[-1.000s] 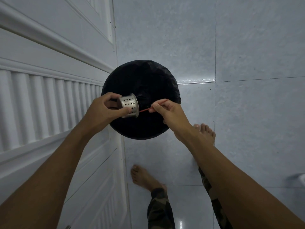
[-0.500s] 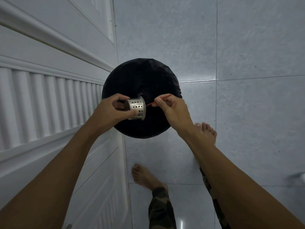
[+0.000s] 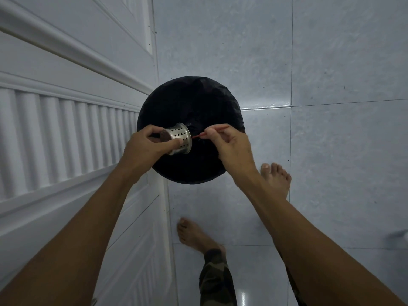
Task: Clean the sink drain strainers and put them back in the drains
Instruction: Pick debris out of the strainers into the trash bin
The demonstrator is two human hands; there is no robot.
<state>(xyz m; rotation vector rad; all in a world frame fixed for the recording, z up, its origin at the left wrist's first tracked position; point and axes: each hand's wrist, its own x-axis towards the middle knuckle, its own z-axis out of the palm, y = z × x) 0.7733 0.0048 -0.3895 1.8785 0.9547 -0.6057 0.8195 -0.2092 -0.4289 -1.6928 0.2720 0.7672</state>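
A perforated metal cup-shaped drain strainer lies on its side in my left hand, its rim facing right, held over a round bin lined with a black bag. My right hand pinches a thin red stick whose tip points left at the strainer's open mouth. Both hands hover above the bin opening. The inside of the strainer is hidden from view.
White panelled cabinet doors fill the left side, right beside the bin. Pale blue floor tiles spread to the right and beyond. My two bare feet stand on the tiles just behind the bin.
Both hands with the strainer and stick have drifted slightly right over the bin and then back left. The strainer's closed bottom has turned more toward me. The grips are unchanged.
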